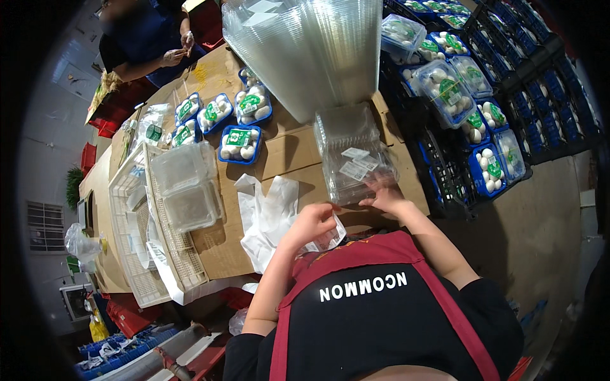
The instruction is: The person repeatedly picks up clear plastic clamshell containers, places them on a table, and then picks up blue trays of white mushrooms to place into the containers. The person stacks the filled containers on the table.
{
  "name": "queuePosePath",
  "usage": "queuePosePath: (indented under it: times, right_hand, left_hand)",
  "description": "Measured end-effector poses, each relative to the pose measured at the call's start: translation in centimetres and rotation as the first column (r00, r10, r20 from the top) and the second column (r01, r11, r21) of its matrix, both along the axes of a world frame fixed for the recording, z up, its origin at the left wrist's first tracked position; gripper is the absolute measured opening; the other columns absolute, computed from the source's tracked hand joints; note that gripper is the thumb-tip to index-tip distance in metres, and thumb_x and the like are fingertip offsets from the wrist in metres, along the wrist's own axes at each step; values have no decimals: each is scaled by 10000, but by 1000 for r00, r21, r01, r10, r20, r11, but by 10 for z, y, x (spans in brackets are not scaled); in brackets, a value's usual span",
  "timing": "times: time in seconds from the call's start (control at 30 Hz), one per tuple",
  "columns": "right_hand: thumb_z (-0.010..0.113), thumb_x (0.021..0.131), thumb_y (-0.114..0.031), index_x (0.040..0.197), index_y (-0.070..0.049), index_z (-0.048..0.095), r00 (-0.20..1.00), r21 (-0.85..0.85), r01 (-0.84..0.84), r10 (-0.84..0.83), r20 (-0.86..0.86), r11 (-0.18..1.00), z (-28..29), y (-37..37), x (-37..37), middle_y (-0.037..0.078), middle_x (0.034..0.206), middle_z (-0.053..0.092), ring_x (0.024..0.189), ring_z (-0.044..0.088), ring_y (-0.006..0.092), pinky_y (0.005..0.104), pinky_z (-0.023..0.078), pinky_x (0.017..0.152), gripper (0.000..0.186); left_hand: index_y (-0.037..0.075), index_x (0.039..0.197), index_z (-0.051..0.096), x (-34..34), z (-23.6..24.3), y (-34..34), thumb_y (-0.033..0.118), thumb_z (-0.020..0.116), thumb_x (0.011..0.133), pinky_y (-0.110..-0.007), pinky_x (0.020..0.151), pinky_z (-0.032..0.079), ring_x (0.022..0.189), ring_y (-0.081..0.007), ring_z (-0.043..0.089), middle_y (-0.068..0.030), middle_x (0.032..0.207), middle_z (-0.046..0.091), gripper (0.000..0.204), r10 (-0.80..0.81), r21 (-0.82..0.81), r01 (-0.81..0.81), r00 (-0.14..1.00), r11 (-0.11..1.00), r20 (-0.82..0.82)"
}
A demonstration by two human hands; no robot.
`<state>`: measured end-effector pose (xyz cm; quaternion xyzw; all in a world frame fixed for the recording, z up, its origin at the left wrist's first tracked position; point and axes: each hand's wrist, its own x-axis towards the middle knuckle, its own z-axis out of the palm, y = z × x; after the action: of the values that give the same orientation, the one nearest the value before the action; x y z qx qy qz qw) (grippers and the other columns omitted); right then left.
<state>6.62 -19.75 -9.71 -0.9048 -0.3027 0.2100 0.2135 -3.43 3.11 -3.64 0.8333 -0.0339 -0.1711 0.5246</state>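
Observation:
My left hand (318, 222) is curled at the table's near edge, its fingers closed round a white strip of labels (330, 237). The strip hangs against the red apron. My right hand (385, 193) lies with fingers spread on the near end of a clear plastic clamshell stack (335, 180). Several small white printed labels (354, 170) rest on the lids beside its fingertips. Crumpled white backing paper (265, 213) trails over the cardboard to the left of my left hand.
A tall stack of clear containers (305, 57) rises behind. Blue mushroom punnets (239, 144) stand left of it, near a white plastic crate (130, 235) and clear lids (184, 184). Black crates (445, 181) with more punnets flank the right. Across the table, a person's gloved hands (175, 57) are at work.

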Motion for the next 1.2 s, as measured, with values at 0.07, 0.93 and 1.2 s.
queuePosePath:
  times: [0.07,0.93,1.2]
  right_hand:
    - [637,705,-497,1288,-125,415,998,-83,22,-27,-62,996,7,3,0,169,1365,285,1280,204,348,432,182,1051,727]
    - [730,632,-184,795,-87,586,763,565,-99,-302,571,819,8,-6,-10,71,905,592,895,540,263,376,408,819,238]
    - [739,612,-235,603,-134,507,498,514,73,-477,724,855,33,0,-3,16,675,510,630,480,202,333,324,592,253]
  left_hand:
    - [-46,761,529,-1,-1,0,126,571,736,-285,543,435,598,-171,560,-140,636,554,179,11,0,-11,998,1000,60]
    - [-24,899,579,18,-11,-27,208,512,737,-390,686,466,737,-348,593,-209,779,605,290,-29,64,32,998,997,-51]
    - [45,1048,585,52,-48,-51,159,505,793,-419,720,456,826,-373,577,-212,871,604,290,30,91,-47,984,995,173]
